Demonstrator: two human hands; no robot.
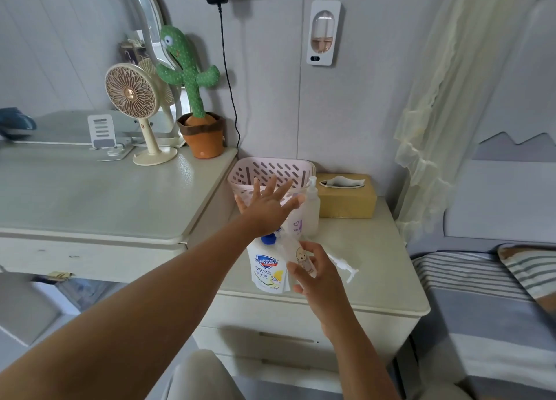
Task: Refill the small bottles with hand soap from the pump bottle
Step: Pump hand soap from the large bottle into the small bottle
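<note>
A white Safeguard soap pouch (266, 267) with a blue cap stands on the nightstand (376, 267). My right hand (316, 271) grips a small clear bottle (302, 256) with a cartoon figure, tilted beside the pouch. My left hand (267, 204) is stretched out with fingers spread, above and behind the pouch, in front of the pink basket (270, 171). Behind it stand a frosted pump bottle (311, 210) and a small bottle with a purple heart print (296, 226). A loose white pump head (343, 262) lies on the nightstand to the right.
A yellow tissue box (346, 196) sits at the back right of the nightstand. On the dresser (90, 201) to the left stand a fan (132, 98), a phone stand (102, 131) and a plush cactus (192, 92). A bed (481, 294) lies on the right.
</note>
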